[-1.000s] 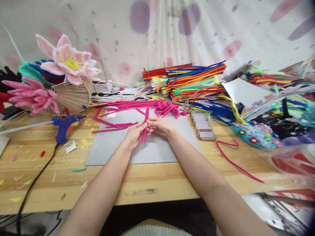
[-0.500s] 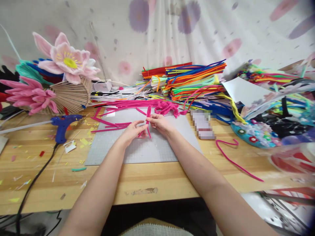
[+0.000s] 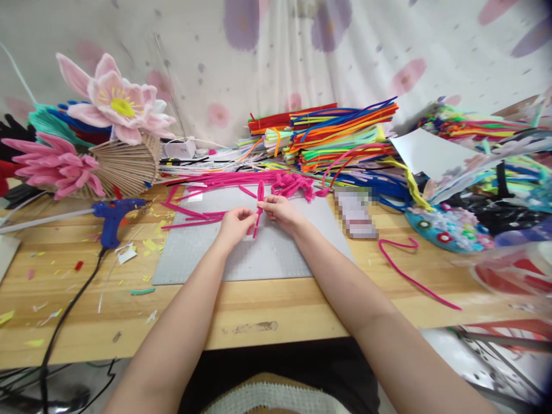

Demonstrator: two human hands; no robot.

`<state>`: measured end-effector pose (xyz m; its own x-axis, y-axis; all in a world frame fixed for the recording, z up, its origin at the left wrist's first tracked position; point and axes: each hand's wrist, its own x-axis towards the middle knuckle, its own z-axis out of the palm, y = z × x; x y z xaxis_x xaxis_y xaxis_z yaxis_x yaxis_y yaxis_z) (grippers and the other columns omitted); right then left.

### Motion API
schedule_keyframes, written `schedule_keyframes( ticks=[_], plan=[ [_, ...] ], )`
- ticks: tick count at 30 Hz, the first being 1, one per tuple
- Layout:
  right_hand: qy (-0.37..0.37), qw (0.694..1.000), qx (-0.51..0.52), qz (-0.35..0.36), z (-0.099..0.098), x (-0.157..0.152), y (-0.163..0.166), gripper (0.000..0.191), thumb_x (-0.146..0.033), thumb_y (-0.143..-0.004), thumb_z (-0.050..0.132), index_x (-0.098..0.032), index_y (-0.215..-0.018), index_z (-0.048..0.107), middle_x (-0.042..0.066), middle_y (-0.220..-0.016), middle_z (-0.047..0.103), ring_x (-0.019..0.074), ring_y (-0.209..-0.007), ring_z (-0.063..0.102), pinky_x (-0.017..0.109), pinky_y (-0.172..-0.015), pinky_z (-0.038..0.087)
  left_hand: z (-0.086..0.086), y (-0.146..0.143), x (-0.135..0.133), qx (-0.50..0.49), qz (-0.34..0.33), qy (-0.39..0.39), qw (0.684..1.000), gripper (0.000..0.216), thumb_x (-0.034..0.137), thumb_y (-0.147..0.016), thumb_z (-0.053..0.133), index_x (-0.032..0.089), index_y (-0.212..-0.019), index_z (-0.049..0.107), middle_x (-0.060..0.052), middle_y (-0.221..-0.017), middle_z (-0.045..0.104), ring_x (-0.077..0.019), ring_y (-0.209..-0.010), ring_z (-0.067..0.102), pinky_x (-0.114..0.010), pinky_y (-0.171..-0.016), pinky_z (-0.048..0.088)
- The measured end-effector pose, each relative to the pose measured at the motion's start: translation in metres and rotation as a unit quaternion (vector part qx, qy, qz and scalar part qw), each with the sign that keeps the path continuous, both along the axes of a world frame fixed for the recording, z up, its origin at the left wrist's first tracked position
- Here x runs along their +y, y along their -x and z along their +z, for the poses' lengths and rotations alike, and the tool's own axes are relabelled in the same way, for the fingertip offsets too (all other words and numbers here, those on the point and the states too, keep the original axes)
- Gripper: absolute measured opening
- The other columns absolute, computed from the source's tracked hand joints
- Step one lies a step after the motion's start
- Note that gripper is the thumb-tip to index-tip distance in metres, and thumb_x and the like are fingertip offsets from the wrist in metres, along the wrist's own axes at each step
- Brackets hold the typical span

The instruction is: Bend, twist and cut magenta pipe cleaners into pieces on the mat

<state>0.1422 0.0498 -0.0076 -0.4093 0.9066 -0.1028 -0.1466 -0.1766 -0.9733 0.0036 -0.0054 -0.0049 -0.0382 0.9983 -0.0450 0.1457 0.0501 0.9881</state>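
Both hands meet over a grey cutting mat (image 3: 276, 259) on a wooden table. My left hand (image 3: 235, 223) and my right hand (image 3: 281, 210) each pinch a folded hot-pink pipe cleaner (image 3: 259, 202), whose loop stands up between the fingertips and whose ends hang below. More loose pink pipe cleaners (image 3: 194, 214) lie on the mat to the left, and a curled pink bunch (image 3: 295, 187) sits just behind the hands.
A blue glue gun (image 3: 112, 217) with a black cord lies at the left, beside pink pipe-cleaner flowers (image 3: 116, 106) and a fan. Stacks of coloured pipe cleaners (image 3: 340, 138) fill the back. One bent pink stem (image 3: 409, 276) lies at the right. Paper scraps litter the tabletop.
The hands have shifted slightly away from me on the mat, still working the pink pipe cleaner; its lower ends have drawn together and the left fingers have closed on it.
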Motion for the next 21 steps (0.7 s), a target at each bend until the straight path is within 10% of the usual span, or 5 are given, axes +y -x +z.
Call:
schedule_keyframes(
  ticks=[6,14,21],
  plan=[
    [0.083,0.988,0.116,0.056,0.003,-0.002,0.0,0.032,-0.025,-0.055,0.076,-0.015,-0.055,0.046,-0.009,-0.044,0.033,0.0009,-0.038,0.022,0.017,-0.036,0.012,0.004,0.008,0.006,-0.102,0.002,0.023,0.995,0.023,0.034,-0.058,0.07,0.015,-0.065,0.058,0.003,-0.055,0.054,-0.0075,-0.049,0.046,-0.022,-0.053,0.038],
    [0.102,0.98,0.164,0.043,0.006,-0.006,0.007,0.026,-0.021,-0.058,0.074,-0.014,-0.06,0.048,-0.009,-0.045,0.034,0.0008,-0.038,0.022,0.015,-0.035,0.014,-0.001,-0.001,-0.001,0.167,0.162,-0.233,0.944,0.014,0.028,-0.069,0.065,0.019,-0.079,0.064,-0.003,-0.077,0.061,-0.0138,-0.074,0.055,-0.027,-0.072,0.044],
    [0.043,0.992,0.121,0.007,0.008,-0.008,0.008,0.032,-0.027,-0.057,0.075,-0.015,-0.054,0.045,-0.008,-0.044,0.034,0.0016,-0.039,0.022,0.019,-0.038,0.015,0.006,-0.012,-0.007,-0.069,0.079,-0.066,0.992,0.029,0.039,-0.069,0.065,0.014,-0.083,0.067,-0.005,-0.074,0.068,-0.0154,-0.063,0.063,-0.029,-0.066,0.05]
  ],
)
